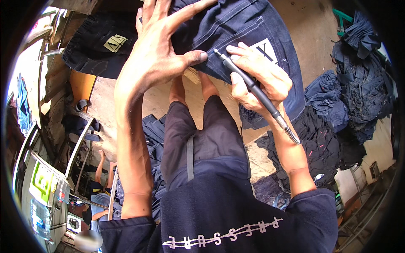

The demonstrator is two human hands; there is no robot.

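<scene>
A dark blue denim garment (228, 27) with pale stitching and a white patch (265, 51) lies spread out in front of me. My left hand (154, 52) rests flat on its left part, fingers spread and thumb stretched right. My right hand (265, 80) grips a slim black pen-shaped tool (256, 87), with a metal tip and a coiled spring at its tail. The tool slants, its tip over the garment just left of the patch; whether it touches the cloth I cannot tell. Beyond my left hand lies another dark garment (95, 46) with a pale yellow patch (115, 43).
Heaps of dark denim (363, 84) are piled at the right, with crumpled black cloth (314, 141) nearer me. Folded dark cloth (154, 130) lies beside my leg. At the lower left are a green plastic holder (42, 181), clear bottles (40, 217) and another person's legs (100, 168).
</scene>
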